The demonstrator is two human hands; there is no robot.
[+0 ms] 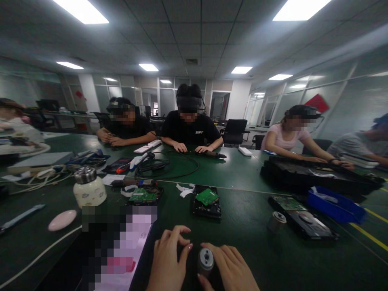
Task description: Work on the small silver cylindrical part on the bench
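My left hand (168,258) rests at the bottom middle of the green table (242,226) with its fingers curled, fingertips close to a small silver cylinder (205,260). My right hand (232,268) wraps round that cylinder from the right and holds it upright. Beyond my hands lies a black hard drive (206,202) with a green circuit board (207,196) on top. Further left sits another green board (143,197) on a dark case.
A white jar with a metal lid (88,186), a pink oval object (62,220) and a white cable lie at left. At right are a disassembled drive (303,218), a metal cap (276,221) and a blue tray (336,206). Several people work across the table.
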